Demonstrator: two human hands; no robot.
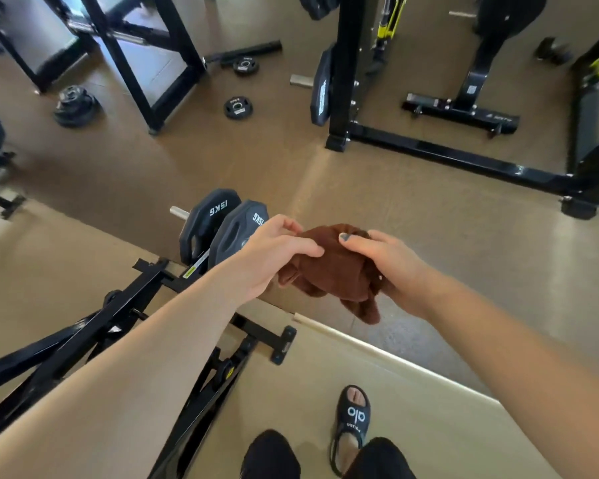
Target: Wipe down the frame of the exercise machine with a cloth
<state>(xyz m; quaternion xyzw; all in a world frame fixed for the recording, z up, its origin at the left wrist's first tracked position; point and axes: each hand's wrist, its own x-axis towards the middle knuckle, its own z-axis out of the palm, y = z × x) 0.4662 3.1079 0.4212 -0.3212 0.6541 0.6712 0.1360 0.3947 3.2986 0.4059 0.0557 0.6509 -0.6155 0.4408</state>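
Here both hands, left point(274, 252) and right point(391, 264), grip the brown cloth point(332, 271) between them.

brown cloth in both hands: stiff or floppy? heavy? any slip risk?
Likely floppy: the brown cloth bunches into folds between the left hand and right hand, and a corner droops below them. Probably light, since fingertip pinches seem enough to hold it. Its matte, towel-like surface suggests it would not slip easily.

cloth point(332, 271): plain dark brown
machine frame point(83, 326): glossy black
weight plates point(222, 226): dark grey, white "15KG" lettering
floor point(429, 229): tan-brown
sandal point(353, 414): black, white lettering
rack point(391, 19): black, yellow-green parts
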